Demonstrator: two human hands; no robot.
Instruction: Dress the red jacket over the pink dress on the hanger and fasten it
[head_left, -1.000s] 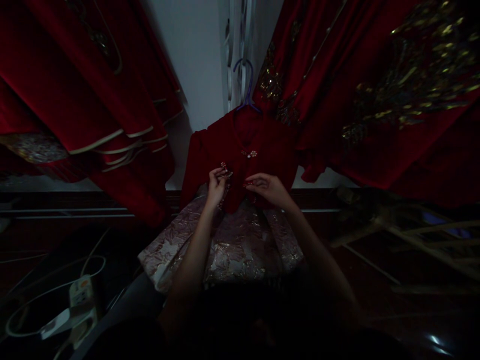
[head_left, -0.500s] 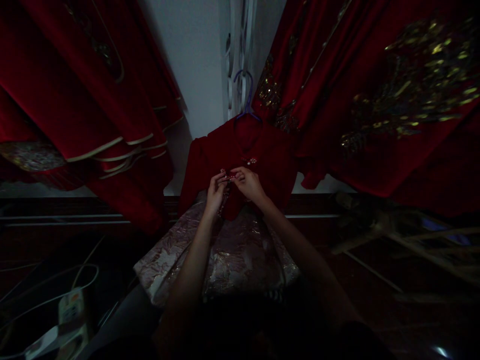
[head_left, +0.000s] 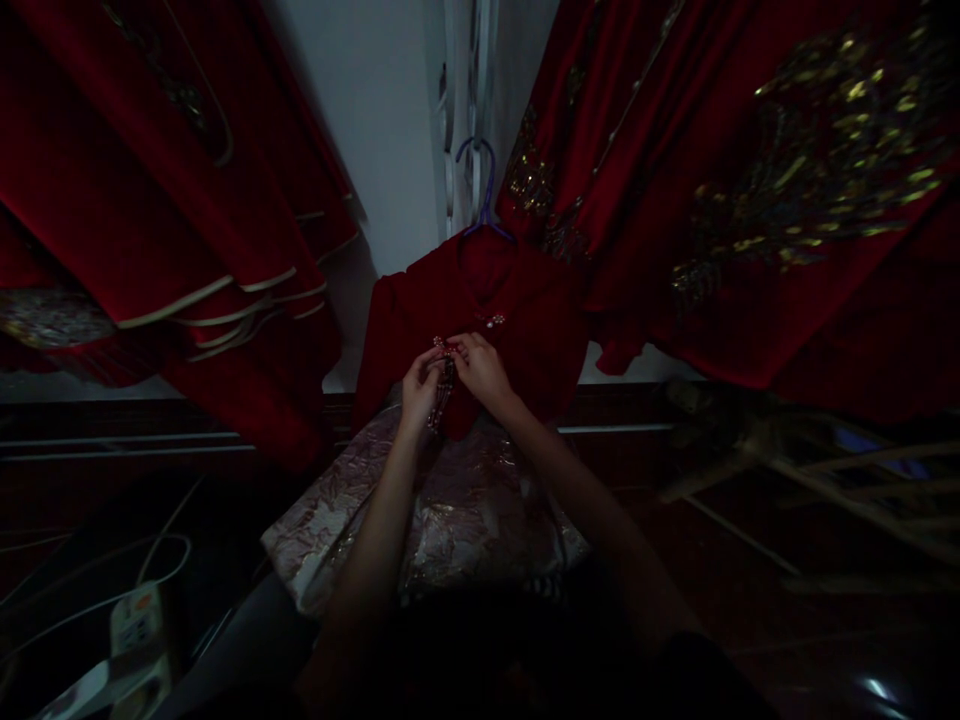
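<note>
A dark red jacket (head_left: 525, 330) hangs in front of me on a purple hanger (head_left: 480, 190), over a pale pink brocade skirt (head_left: 457, 510). One pearl clasp (head_left: 495, 321) near its collar is fastened. Just below it, my left hand (head_left: 417, 388) and my right hand (head_left: 480, 368) meet at the front opening. Both pinch a beaded clasp (head_left: 445, 352) between their fingertips, the left holding the left edge, the right the right edge.
Red velvet garments with cream trim (head_left: 172, 230) hang at left; red ones with gold embroidery (head_left: 765, 180) hang at right. A white wall (head_left: 375, 120) is behind. A white power strip with cables (head_left: 131, 640) lies on the dark floor at lower left. Pale wooden rods (head_left: 825, 470) lie at right.
My right hand moved left from the jacket's right edge to join my left hand at the clasp. The view shifted slightly.
</note>
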